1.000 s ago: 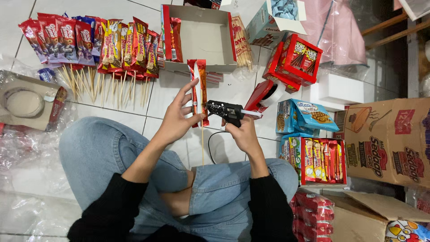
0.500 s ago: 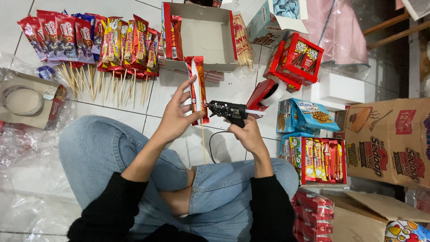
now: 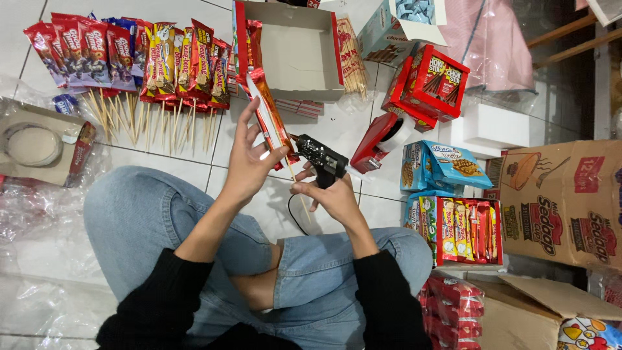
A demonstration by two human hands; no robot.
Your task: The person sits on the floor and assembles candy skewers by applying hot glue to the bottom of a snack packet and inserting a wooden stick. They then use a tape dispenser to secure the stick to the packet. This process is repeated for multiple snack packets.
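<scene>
Left hand [image 3: 249, 162] has raised the snack packet [image 3: 269, 116] (skewer attached) above the glue gun [image 3: 322, 159].

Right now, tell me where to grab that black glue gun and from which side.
Take the glue gun by its handle, which hangs down below the body, coming from beneath and behind, as the right hand does. The nozzle points left toward the snack packet in the left hand, so keep fingers off that end, probably hot.
</scene>
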